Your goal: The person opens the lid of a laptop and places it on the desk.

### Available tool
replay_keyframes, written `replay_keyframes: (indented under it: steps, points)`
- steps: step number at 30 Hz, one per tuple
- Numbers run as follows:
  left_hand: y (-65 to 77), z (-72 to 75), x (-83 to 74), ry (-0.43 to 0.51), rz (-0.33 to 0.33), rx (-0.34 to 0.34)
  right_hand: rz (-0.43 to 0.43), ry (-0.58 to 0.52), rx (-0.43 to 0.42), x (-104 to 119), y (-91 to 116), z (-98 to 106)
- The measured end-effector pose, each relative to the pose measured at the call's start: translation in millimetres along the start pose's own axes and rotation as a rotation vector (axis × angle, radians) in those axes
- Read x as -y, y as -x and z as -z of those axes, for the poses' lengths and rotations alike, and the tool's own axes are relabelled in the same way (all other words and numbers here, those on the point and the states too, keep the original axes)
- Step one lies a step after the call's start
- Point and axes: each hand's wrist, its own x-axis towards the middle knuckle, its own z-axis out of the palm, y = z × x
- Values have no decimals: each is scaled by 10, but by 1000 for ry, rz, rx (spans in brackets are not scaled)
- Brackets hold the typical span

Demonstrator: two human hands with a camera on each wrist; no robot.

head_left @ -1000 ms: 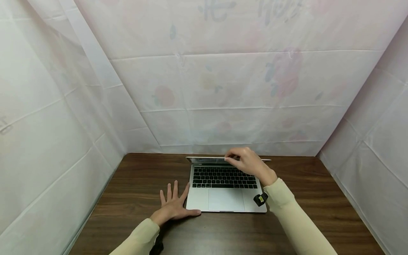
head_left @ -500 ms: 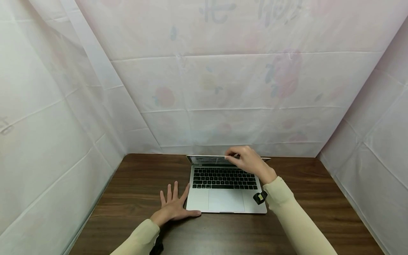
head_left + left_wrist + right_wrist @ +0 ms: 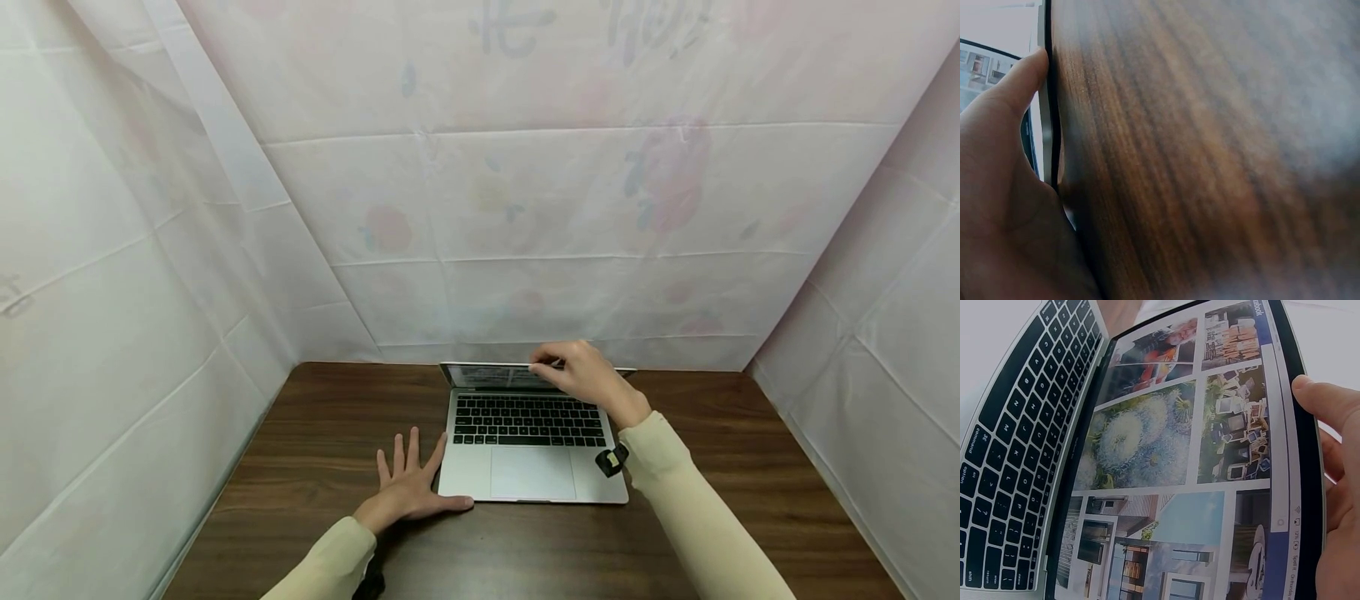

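A silver laptop [image 3: 465, 471] lies with its lid raised on the wooden table, its black keyboard [image 3: 528, 419] toward me. My right hand [image 3: 581, 375] pinches the top edge of the lid, thumb on the screen side and fingers behind. In the right wrist view the lit screen [image 3: 1141, 437] displays several photos. My left hand [image 3: 408, 490] rests spread at the laptop's front left corner, fingers on the table and thumb along the front edge. The left wrist view has the left thumb [image 3: 1019, 81] against the laptop's edge.
Brown wooden table [image 3: 315, 442] runs under everything. Pale printed curtains [image 3: 540, 200] hang behind it and along both sides, and the lid stands close to the back one. A small black device [image 3: 612, 460] is strapped at the right wrist.
The lid has tilted up slightly, with the right hand rising along with its top edge. More of the screen shows. The left hand has stayed in place.
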Motion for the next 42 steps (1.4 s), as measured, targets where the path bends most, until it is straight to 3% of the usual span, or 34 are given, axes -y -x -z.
replay_keyframes:
  steps: [11,29,42]
  points:
    - [132,139,-132,-17,1,32,-11,11,1,0,-13,22]
    - [131,104,-86,3,-11,20,-69,-22,31,46,-75,54]
    - [52,14,-19,8,7,3,-74,-25,25,25,-89,60]
